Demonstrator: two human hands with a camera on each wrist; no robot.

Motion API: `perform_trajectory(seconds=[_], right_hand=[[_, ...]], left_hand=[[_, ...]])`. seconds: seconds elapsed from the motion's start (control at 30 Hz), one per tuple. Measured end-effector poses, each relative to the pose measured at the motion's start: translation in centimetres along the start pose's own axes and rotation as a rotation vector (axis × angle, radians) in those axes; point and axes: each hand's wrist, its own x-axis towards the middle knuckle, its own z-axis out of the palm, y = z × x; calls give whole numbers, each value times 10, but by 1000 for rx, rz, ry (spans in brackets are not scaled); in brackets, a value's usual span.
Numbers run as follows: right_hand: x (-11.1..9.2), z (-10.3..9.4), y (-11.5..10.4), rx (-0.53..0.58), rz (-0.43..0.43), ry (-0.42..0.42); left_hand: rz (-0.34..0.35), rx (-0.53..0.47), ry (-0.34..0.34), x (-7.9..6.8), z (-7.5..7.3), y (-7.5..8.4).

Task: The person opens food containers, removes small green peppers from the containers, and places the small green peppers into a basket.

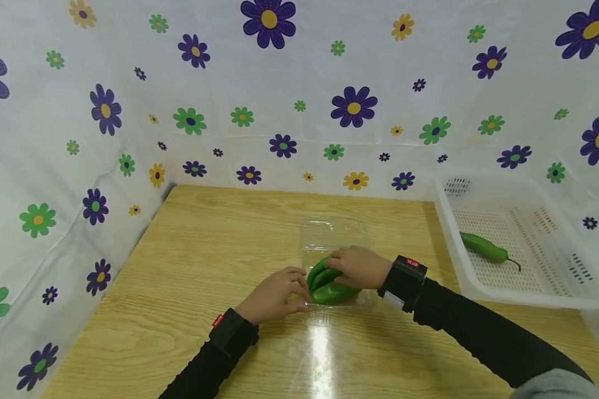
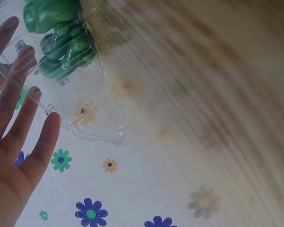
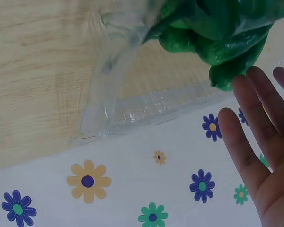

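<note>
Several green peppers (image 1: 335,293) lie together in a clear plastic clamshell box (image 1: 306,260), whose lid (image 1: 331,227) is folded back away from me. At the box's left side is my left hand (image 1: 275,293), fingertips right at the wall and thumb by the front left corner. Its fingers (image 2: 46,142) look straight and spread along the clear plastic in the left wrist view. My right hand (image 1: 361,267) reaches over the peppers from the right, fingertips on them. Extended fingers (image 3: 239,137) show beside the peppers (image 3: 234,47) in the right wrist view; its thumb is hidden there.
On the right stands a white perforated plastic basket (image 1: 524,296) with one long green pepper (image 1: 485,247) inside. The wood-grain table (image 1: 219,238) ends at a white flower-print cloth (image 1: 304,66) behind and at the left.
</note>
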Motion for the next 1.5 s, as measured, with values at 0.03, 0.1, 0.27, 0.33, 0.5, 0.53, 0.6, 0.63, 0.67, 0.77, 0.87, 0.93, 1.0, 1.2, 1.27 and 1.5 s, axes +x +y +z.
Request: perform_trajectory(seconds=[0.03,0.1,0.27,0.33,0.5,0.53,0.6,0.63,0.67,0.77,0.87,0.93,1.0,1.2,1.27,1.5], right_hand=[[2,-1,1,9,4,5],[5,-1,2,32,19,6],[12,6,4,21,22,6],[15,9,4,-2,11,1],[19,15,5,-90,-7,-10],[20,17,4,-118,-13,-10],[20,19,4,-171,-25,-12],[20,19,4,-198,-33,-12],[20,20,3,-218,-40,-11],[19,22,3,-254,-51,-5],[18,24,5,-260,-41,13],[18,25,6,-254,-32,24],[17,25,7,-237,-29,38],[15,16,5,-137,-6,40],[15,15,5,-94,6,29],[10,9,5,-50,3,62]], left_hand=[[1,0,2,0,0,0],[2,-1,5,-1,0,0],[3,0,4,-1,2,0],[4,-4,7,-1,1,0],[2,-5,12,-1,-1,2],[3,-2,11,-1,-1,2],[4,2,8,0,-1,2],[4,5,7,0,-1,2],[4,6,5,0,-1,2],[3,9,-1,0,-1,2],[-1,7,-3,0,-1,2],[-5,8,-5,0,-1,2],[-8,9,-5,0,-1,2],[5,6,1,2,-2,2],[6,3,3,2,-1,2],[3,11,4,1,0,1]])
